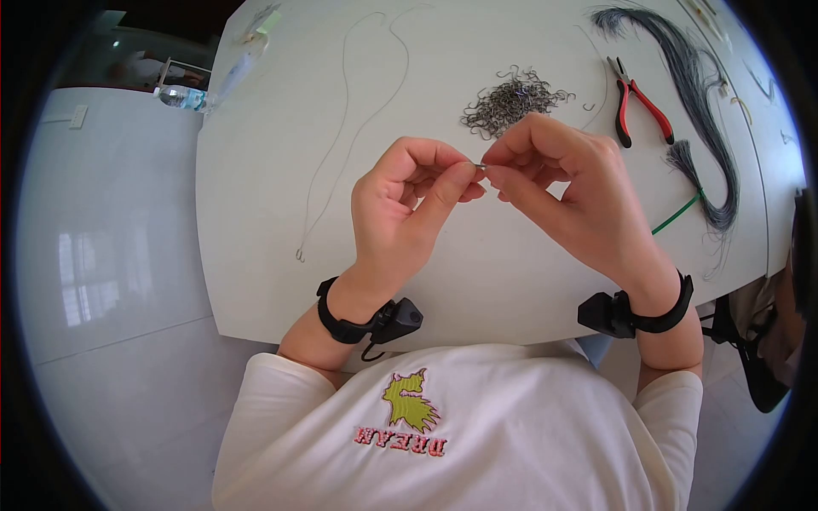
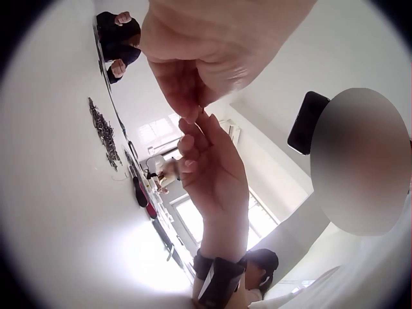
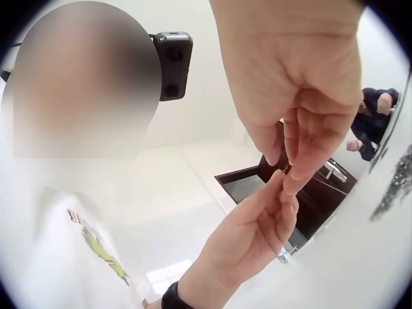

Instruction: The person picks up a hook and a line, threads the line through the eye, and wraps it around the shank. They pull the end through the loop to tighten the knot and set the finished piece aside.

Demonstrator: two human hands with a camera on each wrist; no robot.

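Observation:
Above the white table (image 1: 273,281) my two hands meet fingertip to fingertip. My left hand (image 1: 471,173) pinches a tiny metal hook (image 1: 481,167) between thumb and forefinger, and my right hand (image 1: 492,168) pinches the same hook from the other side. In the left wrist view the left hand (image 2: 193,114) touches the tips of the right hand (image 2: 190,143). The right wrist view has the right hand (image 3: 288,175) above, meeting the left hand (image 3: 280,187); the hook is hidden there. A pile of loose metal hooks (image 1: 511,100) lies just beyond the hands.
Red-handled pliers (image 1: 639,106) lie right of the pile, beside a long bundle of dark line (image 1: 703,102) with a green tie (image 1: 677,213). A thin line ending in a hook (image 1: 341,145) runs down the table's left part. A bottle (image 1: 183,98) stands off the far-left edge.

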